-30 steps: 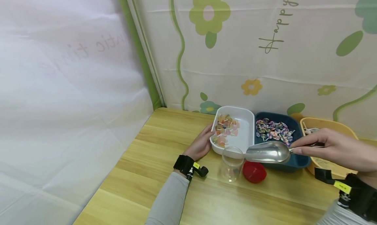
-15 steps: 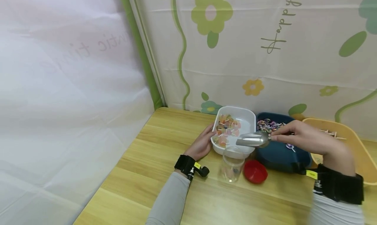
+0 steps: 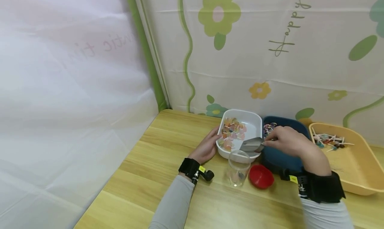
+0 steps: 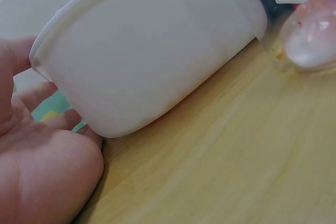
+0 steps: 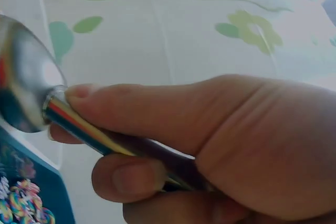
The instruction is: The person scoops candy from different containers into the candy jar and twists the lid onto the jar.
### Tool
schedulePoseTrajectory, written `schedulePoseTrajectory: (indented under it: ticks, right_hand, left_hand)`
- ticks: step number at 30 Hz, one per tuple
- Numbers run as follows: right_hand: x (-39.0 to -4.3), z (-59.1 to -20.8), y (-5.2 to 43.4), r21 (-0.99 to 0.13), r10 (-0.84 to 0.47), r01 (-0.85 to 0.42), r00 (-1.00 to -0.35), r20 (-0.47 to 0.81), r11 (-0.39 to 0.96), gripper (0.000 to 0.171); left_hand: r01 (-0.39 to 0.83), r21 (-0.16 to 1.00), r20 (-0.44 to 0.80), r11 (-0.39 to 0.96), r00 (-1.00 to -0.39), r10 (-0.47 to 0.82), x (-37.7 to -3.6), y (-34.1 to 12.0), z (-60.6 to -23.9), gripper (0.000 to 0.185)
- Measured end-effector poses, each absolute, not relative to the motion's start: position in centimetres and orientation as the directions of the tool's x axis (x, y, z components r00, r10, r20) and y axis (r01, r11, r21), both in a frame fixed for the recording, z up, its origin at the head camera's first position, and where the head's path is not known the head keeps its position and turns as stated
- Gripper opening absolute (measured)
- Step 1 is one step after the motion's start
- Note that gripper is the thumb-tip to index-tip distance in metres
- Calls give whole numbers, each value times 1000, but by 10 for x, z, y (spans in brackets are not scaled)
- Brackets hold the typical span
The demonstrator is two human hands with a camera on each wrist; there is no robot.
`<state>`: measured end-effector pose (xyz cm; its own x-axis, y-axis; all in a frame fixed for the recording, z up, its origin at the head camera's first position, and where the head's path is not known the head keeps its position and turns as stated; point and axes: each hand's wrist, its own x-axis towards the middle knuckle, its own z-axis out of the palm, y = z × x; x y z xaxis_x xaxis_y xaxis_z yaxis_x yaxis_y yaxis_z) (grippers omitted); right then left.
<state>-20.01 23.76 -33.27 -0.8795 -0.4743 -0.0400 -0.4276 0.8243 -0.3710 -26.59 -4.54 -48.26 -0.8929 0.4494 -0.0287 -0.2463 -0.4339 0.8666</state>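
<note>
My right hand grips the handle of a metal scoop, thumb laid along it in the right wrist view. The scoop's blade overlaps the front right part of a white bin, which has translucent lollipops gathered at its left side. My left hand holds that bin by its left rim; in the left wrist view one finger reaches the rim and others lie against the outer wall. In front of the bin a clear plastic cup stands upright with a few lollipops inside, next to a red bowl.
A dark blue bin with swirled lollipops stands right of the white one, partly hidden by my right hand. Further right is a yellow bin with more lollipops. A printed cloth hangs behind the wooden table.
My right hand has carried the scoop left and lower, from over the blue bin to the white bin. Small contents now show in the cup. The left hand stays at the rim.
</note>
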Motion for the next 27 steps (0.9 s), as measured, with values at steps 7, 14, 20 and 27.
schedulePoseTrajectory:
  ticks: [7, 14, 20, 27]
  right_hand:
    - [-205, -344, 219, -366, -496, -455, -868, -20, 812, 12]
    - [-213, -354, 222, -452, -505, -438, -863, -32, 777, 15]
    - [-221, -364, 217, -471, -527, -470, -850, 13, 746, 13]
    - [-234, -382, 210, -524, -522, -460, -852, 34, 716, 16]
  left_hand:
    - [-267, 862, -48, -431, -889, 455, -266, -45, -481, 56]
    - [-257, 864, -38, -433, -891, 452, -265, -46, -482, 56]
    - [-238, 866, -5, -440, -883, 469, -265, -46, -482, 57]
    - [-238, 866, 1, -439, -878, 479, -266, -46, -483, 56]
